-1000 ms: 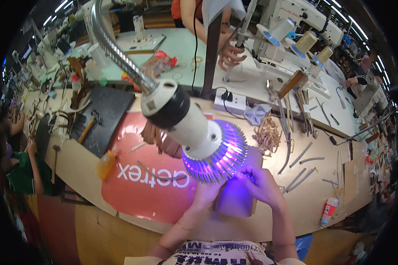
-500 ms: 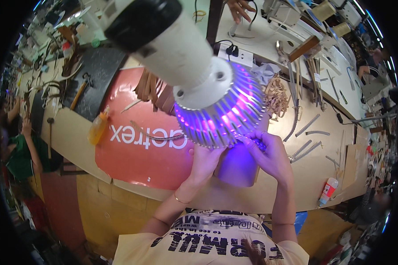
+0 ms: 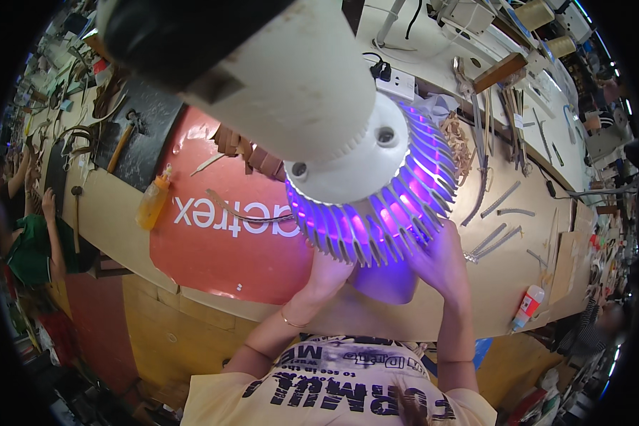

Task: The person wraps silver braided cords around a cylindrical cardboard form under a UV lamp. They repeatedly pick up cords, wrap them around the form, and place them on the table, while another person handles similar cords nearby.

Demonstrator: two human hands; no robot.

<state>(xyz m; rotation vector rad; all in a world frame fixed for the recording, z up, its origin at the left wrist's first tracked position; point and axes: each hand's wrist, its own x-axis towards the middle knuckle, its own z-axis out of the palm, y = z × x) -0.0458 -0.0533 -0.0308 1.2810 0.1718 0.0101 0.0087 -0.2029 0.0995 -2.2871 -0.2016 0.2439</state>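
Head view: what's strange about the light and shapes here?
Head view: purple light around the finned lamp tints the right hand; same view: pale glare on the red sheet; head view: the worktable bows at its front edge, picture corners black.

The finned lamp [image 3: 348, 160] is blocking access above left hand [image 3: 330, 273] and right hand [image 3: 437, 260]; the red sheet [image 3: 234, 266], nearside, is giving room leftward; grey strips [image 3: 488, 240] are obstructing rightward.
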